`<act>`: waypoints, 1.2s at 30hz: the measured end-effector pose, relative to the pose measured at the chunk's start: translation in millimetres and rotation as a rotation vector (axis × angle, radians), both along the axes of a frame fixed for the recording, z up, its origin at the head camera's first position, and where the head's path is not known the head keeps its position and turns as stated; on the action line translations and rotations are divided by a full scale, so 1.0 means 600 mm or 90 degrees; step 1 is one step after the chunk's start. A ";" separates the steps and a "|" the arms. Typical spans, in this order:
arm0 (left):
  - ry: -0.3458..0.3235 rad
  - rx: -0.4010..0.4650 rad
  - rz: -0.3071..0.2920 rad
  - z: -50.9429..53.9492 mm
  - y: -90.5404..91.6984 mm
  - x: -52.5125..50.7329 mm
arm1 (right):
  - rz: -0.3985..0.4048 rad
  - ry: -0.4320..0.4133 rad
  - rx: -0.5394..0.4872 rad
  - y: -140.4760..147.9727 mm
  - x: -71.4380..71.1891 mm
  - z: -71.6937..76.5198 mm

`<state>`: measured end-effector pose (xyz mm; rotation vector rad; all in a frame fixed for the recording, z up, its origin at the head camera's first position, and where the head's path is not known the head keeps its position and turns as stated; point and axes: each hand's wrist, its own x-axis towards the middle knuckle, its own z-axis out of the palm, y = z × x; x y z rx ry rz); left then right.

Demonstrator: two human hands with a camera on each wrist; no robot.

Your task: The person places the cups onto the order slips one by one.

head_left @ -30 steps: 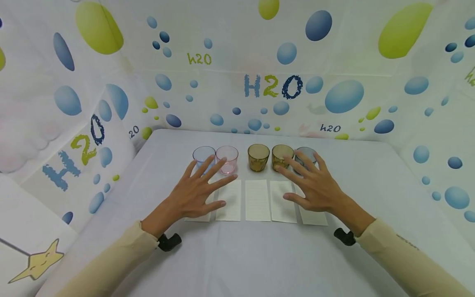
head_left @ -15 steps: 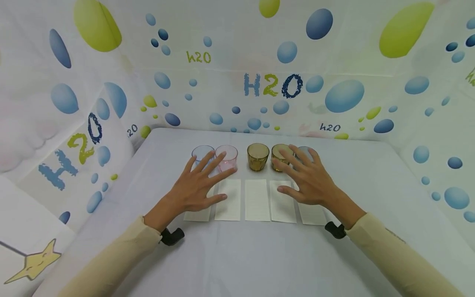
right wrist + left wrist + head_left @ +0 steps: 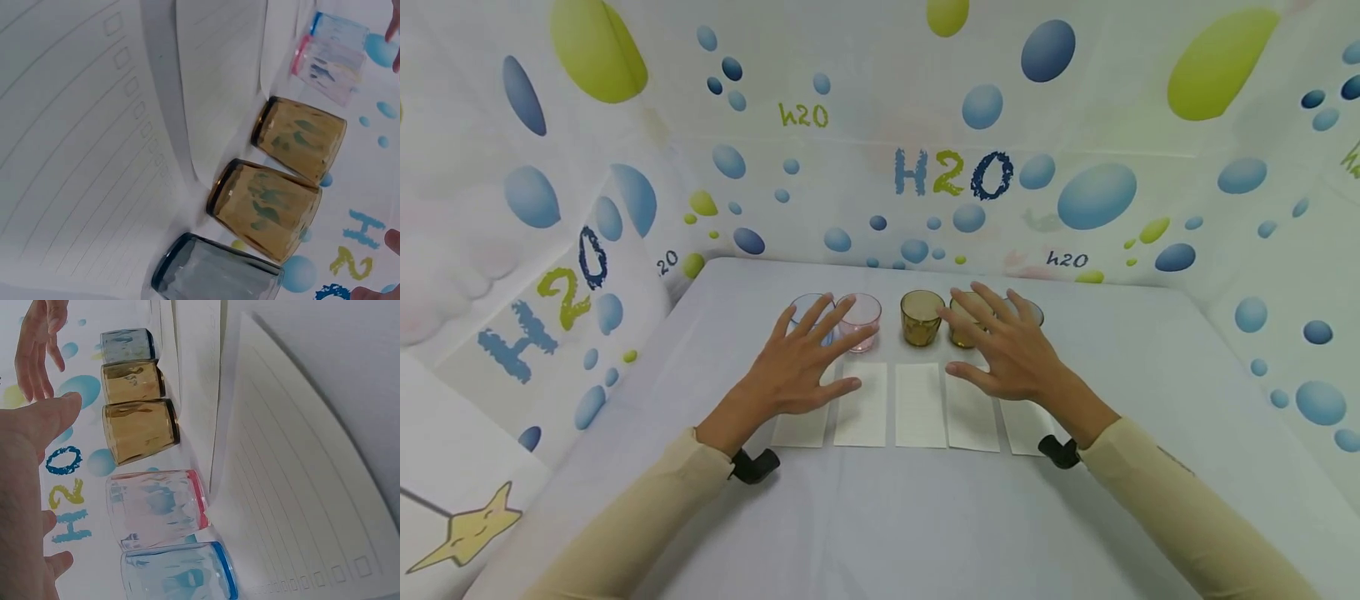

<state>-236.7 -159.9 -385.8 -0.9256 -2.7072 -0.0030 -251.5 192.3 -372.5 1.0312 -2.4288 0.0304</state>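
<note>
My left hand [image 3: 797,371] hovers with spread fingers in front of a blue glass [image 3: 181,575] and a pink glass [image 3: 156,506], holding nothing. On the other side my right hand [image 3: 1011,350] is likewise spread in the air, nearest to a second amber glass [image 3: 269,209] and a grey glass [image 3: 219,275]. Between the hands stands the first amber glass [image 3: 921,321]. In the head view, the fingers partly cover the outer glasses. Several lined paper cards lie in a row nearer the body, among them the middle card [image 3: 919,406]; the hands overlap the outer ones.
A white cloth covers the table [image 3: 880,517]. Behind it hangs a patterned backdrop [image 3: 850,183] with coloured drops and lettering. Each wrist carries a small black camera mount, such as the left mount [image 3: 756,467].
Both spread hands have shifted forward over the cards, toward the glasses. The right hand has also moved left, uncovering more of the grey glass's right side. Glasses and cards stay in place.
</note>
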 end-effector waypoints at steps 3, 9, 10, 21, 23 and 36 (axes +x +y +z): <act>-0.007 0.007 0.006 0.002 -0.001 -0.001 | -0.009 -0.021 -0.011 -0.004 -0.005 0.001; -0.014 0.025 0.018 -0.002 -0.001 -0.005 | -0.002 -0.028 -0.060 -0.013 -0.016 -0.003; -0.013 0.029 0.019 -0.003 -0.001 -0.007 | 0.003 -0.027 -0.069 -0.016 -0.017 -0.003; -0.019 0.057 0.031 -0.003 -0.003 -0.025 | 0.029 -0.055 -0.088 -0.037 -0.033 0.001; -0.025 0.062 0.034 -0.002 -0.003 -0.029 | 0.030 -0.055 -0.095 -0.041 -0.035 0.002; -0.046 0.091 0.058 -0.009 -0.015 -0.039 | 0.075 -0.049 -0.125 -0.073 -0.042 0.003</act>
